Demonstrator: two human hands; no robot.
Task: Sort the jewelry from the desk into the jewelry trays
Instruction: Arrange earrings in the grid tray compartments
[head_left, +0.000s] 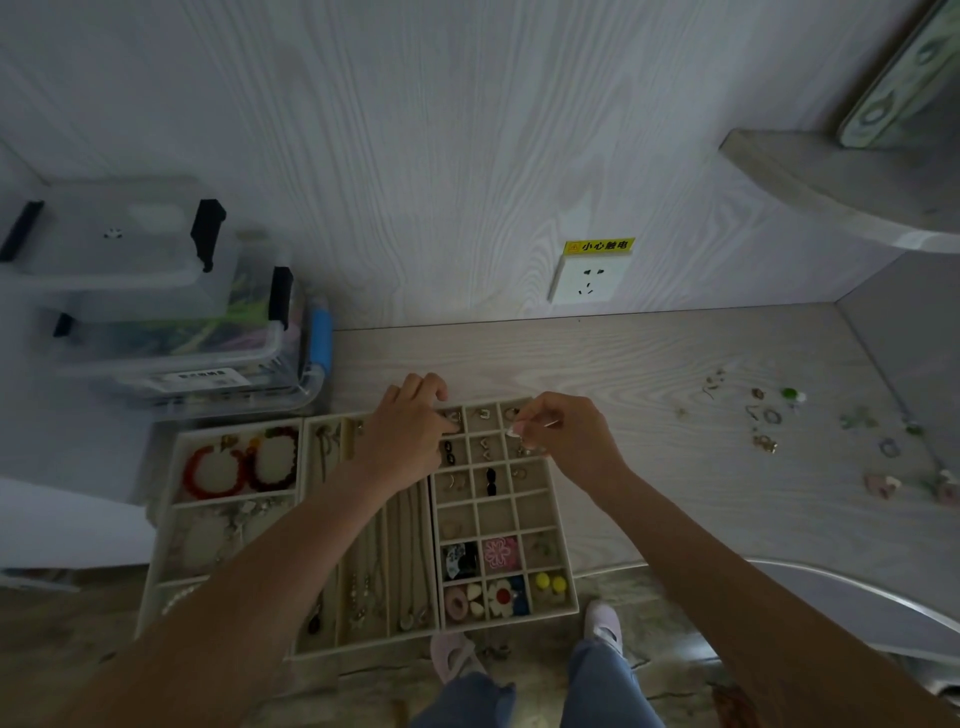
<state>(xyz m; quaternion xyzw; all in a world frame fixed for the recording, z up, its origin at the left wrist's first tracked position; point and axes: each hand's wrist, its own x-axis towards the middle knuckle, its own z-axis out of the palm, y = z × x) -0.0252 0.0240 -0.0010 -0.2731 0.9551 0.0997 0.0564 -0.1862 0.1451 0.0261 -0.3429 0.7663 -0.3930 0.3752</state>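
While my left hand rests curled on the grid tray, my right hand pinches a small earring above its far compartments, which I judge needs lowering into one.

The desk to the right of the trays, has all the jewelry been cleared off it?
No: loose jewelry lies scattered on the desk, to the right of the jewelry trays.

Three beige compartmented jewelry trays side by side, partly filled; loose jewelry, apparently rings, scattered on desk at right.
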